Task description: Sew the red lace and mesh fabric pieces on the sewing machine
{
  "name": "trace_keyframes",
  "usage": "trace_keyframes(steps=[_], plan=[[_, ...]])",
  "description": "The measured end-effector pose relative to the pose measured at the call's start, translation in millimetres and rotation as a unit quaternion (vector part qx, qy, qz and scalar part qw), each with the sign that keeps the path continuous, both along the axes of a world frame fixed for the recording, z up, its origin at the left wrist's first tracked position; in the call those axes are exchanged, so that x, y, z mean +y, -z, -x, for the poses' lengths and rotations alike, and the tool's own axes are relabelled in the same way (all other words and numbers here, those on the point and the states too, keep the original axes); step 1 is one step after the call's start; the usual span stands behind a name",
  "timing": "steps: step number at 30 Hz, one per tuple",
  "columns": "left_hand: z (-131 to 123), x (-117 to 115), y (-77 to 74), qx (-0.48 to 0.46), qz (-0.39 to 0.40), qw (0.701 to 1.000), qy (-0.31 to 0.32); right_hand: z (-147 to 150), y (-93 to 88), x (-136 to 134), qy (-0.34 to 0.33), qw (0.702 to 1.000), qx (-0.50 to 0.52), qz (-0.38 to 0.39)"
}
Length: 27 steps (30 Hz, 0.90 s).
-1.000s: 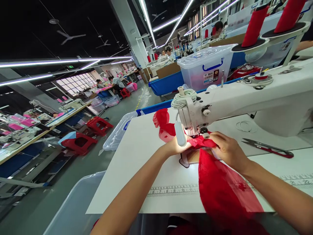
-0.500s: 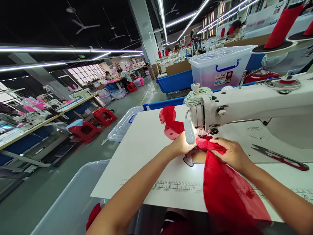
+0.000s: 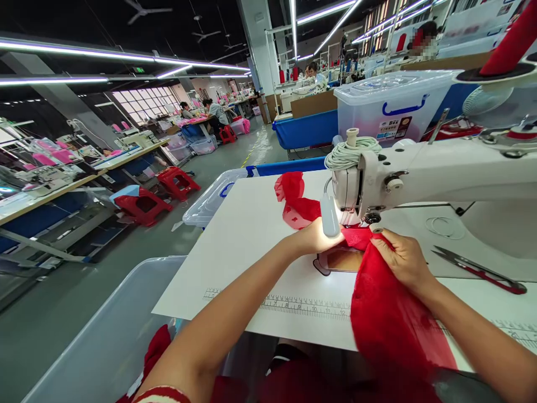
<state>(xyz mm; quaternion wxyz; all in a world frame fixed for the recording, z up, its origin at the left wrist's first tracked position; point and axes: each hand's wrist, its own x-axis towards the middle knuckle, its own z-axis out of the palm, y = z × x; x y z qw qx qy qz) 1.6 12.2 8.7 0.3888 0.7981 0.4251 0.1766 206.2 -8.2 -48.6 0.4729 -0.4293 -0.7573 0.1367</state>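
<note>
White flat-topped sewing table (image 3: 251,252), with a printed black ruler scale (image 3: 302,305) along its near edge. On it: white industrial sewing machine (image 3: 440,173); sheer red fabric (image 3: 390,319), draped over the near edge; red-handled metal thread snips (image 3: 478,268) at right; thin white thread loop (image 3: 438,226) near the machine base.

Red cloth against white machinery

The fabric (image 3: 390,313) is plain translucent red, darker where it folds. The sewing machine (image 3: 440,168) and the counter (image 3: 251,235) are white, and the counter has a printed black ruler scale (image 3: 302,305). A coil of cord (image 3: 350,154) is pale cream. The snips (image 3: 478,268) have red handles, the thread cone (image 3: 512,39) is red, the clear bin (image 3: 394,106) has a blue handle, and the stools (image 3: 145,204) are red.
</note>
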Motion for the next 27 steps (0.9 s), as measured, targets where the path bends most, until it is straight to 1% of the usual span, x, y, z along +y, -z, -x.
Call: trace_keyframes(steps=[3,7,9,12,19,27], plan=[[-1,-6,4.1,0.024,-0.026,0.999,-0.012,1,-2.5,0,0.003,1.000,0.002,-0.006],[-10,-9,20.3,0.043,-0.083,0.993,-0.077,1,-4.0,-1,0.009,1.000,0.003,-0.009],[-13,-8,26.6,0.042,-0.098,0.989,-0.099,0,-3.9,-1,0.011,1.000,0.003,-0.007],[-12,-6,28.0,0.024,-0.090,0.992,-0.088,0,-3.8,-1,0.014,1.000,0.001,-0.002],[-4,-7,18.6,-0.004,-0.065,0.997,-0.046,0,-4.6,-3,0.017,1.000,-0.002,-0.010],[-2,-5,24.7,0.012,-0.105,0.994,-0.035,0,-5.7,-5,0.016,1.000,-0.002,-0.026]])
